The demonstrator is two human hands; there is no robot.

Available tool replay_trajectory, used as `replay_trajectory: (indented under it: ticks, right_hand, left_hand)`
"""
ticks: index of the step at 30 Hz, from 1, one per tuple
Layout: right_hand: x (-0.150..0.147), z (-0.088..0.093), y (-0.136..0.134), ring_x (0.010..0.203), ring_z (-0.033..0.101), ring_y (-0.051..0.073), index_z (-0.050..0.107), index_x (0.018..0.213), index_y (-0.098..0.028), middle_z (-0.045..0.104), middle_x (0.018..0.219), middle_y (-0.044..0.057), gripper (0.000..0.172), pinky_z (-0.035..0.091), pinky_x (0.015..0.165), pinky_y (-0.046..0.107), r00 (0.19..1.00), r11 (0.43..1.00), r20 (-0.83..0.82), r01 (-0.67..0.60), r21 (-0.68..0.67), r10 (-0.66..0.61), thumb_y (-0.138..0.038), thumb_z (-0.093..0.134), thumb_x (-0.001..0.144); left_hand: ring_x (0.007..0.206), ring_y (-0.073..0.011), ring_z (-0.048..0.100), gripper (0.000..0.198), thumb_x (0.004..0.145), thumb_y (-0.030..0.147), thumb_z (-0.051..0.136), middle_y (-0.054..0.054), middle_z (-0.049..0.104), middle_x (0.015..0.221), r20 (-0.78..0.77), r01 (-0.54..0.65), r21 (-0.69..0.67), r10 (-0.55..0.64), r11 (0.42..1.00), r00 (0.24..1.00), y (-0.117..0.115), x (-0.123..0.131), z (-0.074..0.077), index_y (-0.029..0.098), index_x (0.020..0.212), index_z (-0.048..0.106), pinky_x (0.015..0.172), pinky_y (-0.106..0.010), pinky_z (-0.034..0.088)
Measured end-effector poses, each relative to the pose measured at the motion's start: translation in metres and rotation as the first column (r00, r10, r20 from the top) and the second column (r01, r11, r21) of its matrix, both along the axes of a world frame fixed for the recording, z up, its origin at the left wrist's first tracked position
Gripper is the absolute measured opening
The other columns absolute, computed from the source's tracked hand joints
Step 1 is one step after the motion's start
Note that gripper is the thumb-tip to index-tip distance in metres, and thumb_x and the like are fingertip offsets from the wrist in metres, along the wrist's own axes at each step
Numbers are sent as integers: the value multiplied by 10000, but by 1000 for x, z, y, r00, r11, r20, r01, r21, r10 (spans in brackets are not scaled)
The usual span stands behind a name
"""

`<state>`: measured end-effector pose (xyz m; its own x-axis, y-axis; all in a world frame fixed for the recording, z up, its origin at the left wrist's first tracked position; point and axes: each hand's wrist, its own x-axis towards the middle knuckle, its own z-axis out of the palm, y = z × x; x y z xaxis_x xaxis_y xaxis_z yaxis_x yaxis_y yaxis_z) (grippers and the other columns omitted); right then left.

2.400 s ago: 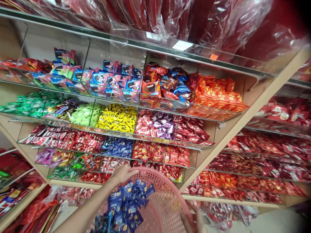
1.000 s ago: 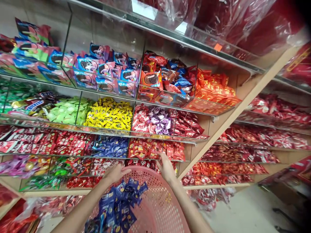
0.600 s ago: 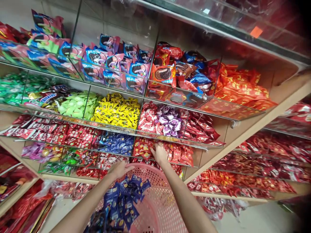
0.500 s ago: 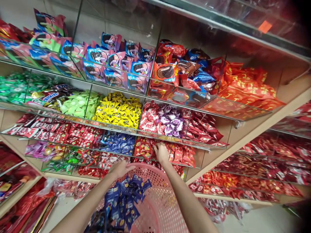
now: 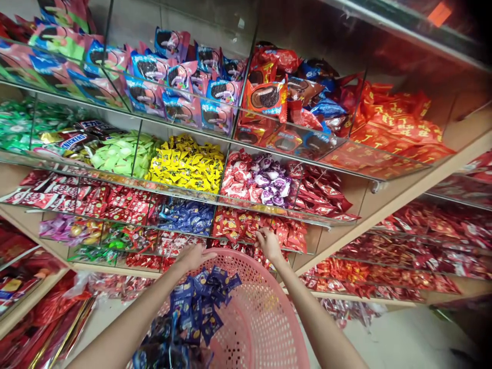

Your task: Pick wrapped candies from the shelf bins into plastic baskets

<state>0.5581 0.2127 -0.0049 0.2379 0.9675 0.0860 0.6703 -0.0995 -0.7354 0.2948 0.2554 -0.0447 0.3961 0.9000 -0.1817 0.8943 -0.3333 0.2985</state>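
My left hand (image 5: pixel 193 258) grips the far rim of a pink perforated plastic basket (image 5: pixel 282 302), its thumb lying along the edge. Inside the basket's left side are several dark blue candy packets (image 5: pixel 202 302), with larger dark blue wrapped packs (image 5: pixel 169 341) nearer me. My right hand (image 5: pixel 269 245) is at the front of a low shelf bin, beside red candy packets (image 5: pixel 232 225). Its fingers are curled in against the red wrappers; whether one is pinched between them is hidden.
Above are glass-fronted shelves with yellow candies (image 5: pixel 186 166), purple-and-white candies (image 5: pixel 271 179), blue candies (image 5: pixel 186 215) and cookie packs (image 5: pixel 267 97). A wooden side panel (image 5: pixel 384 202) slopes along the right. More red packets (image 5: pixel 415 251) fill the neighbouring shelves.
My right hand has shifted right and slightly down along the front of the red packets. My left hand stays on the basket rim. The view has moved a little, with the shelves appearing higher.
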Motion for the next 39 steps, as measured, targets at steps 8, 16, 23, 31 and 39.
replay_trajectory:
  ticks: [8, 16, 23, 31, 39]
  right_hand:
    - [-15, 11, 0, 906, 579, 222, 352, 1263, -181, 450, 1215, 147, 440, 430, 689, 313, 768, 991, 639, 38, -127, 53, -227, 369, 826]
    - [-5, 13, 18, 942, 566, 225, 399, 1219, -190, 520, 1151, 135, 398, 398, 706, 291, 742, 964, 630, -85, -252, 230, -303, 448, 841]
    - [6, 8, 23, 914, 568, 199, 446, 1187, -173, 501, 1125, 120, 404, 386, 731, 274, 744, 968, 625, -120, -222, 236, -323, 503, 816]
    - [7, 12, 19, 902, 567, 185, 485, 1098, -194, 498, 1076, 91, 299, 389, 711, 270, 752, 969, 617, -125, -212, 232, -319, 486, 827]
    - [-3, 14, 11, 917, 571, 217, 385, 1212, -188, 489, 1156, 112, 380, 406, 664, 297, 753, 972, 622, -105, -209, 215, -292, 414, 848]
  left_hand:
    - [796, -263, 623, 738, 626, 816, 219, -111, 675, 815, 4, -1, -14, 1, 1000, 1000, 1, 7, 4, 204, 742, 616, 615, -283, 402]
    - [777, -252, 617, 757, 607, 827, 236, -104, 674, 794, 22, -18, -10, 18, 1000, 1000, 5, 9, 6, 197, 776, 619, 596, -269, 378]
    - [723, -245, 618, 730, 646, 804, 198, -94, 668, 756, 16, 4, 10, -4, 1000, 1000, 11, 5, -2, 203, 698, 610, 557, -268, 364]
    - [758, -238, 619, 687, 656, 786, 241, -84, 669, 763, 49, -19, -7, 19, 1000, 999, 15, 5, -4, 206, 725, 602, 573, -263, 364]
    - [793, -249, 620, 705, 630, 804, 261, -92, 668, 797, 58, -43, -9, 44, 999, 997, 16, 9, -8, 199, 752, 602, 596, -268, 374]
